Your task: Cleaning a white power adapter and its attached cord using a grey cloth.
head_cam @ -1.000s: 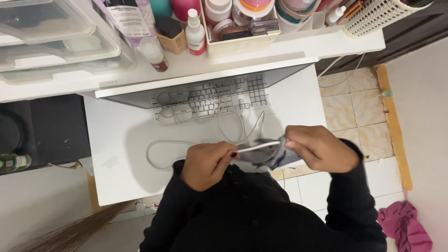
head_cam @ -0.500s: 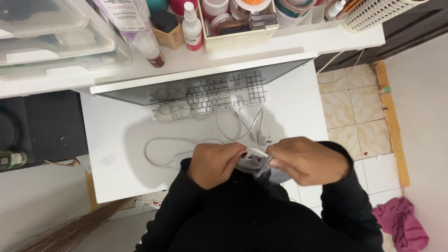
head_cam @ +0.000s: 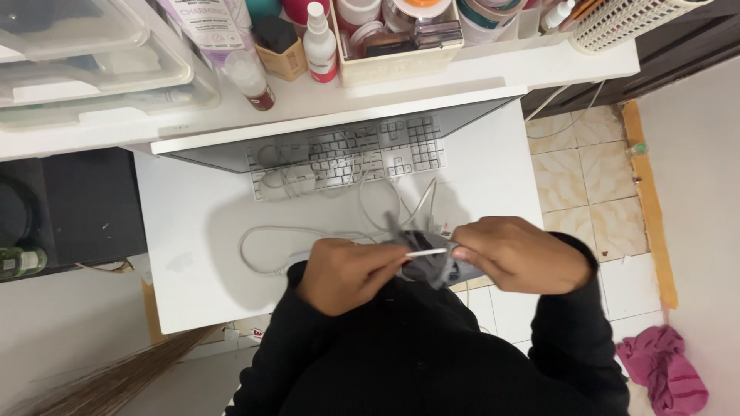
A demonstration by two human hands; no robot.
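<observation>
Over the white desk [head_cam: 193, 254], at its near edge, the person's two hands meet just in front of their black-sleeved chest. At far left sit clear drawers [head_cam: 92, 54] on the shelf, with bottles [head_cam: 320, 46] and tubs further along it; under the shelf lies a white keyboard [head_cam: 347, 154] with a cord bundled on it, and a loose white cable [head_cam: 266, 243] loops across the desk toward the hands.

Left hand [head_cam: 339, 273]: fingers curled closed, pinching one end of a thin white stretch of cable that runs taut to the other hand. Between the hands hangs a crumpled grey cloth [head_cam: 432, 266], wrapped about that stretch. Right hand [head_cam: 520, 254]: fingers closed over the cloth and the cable's other side, thumb pressed on top.

As a judgement, the wiping of the cable is under way and not far along: only the short part between the hands is in the cloth, while the long loop on the desk and the keyboard lie untouched.

Further right, tiled floor [head_cam: 586, 177] shows, and a pink rag [head_cam: 663, 370] lies by the wall.
</observation>
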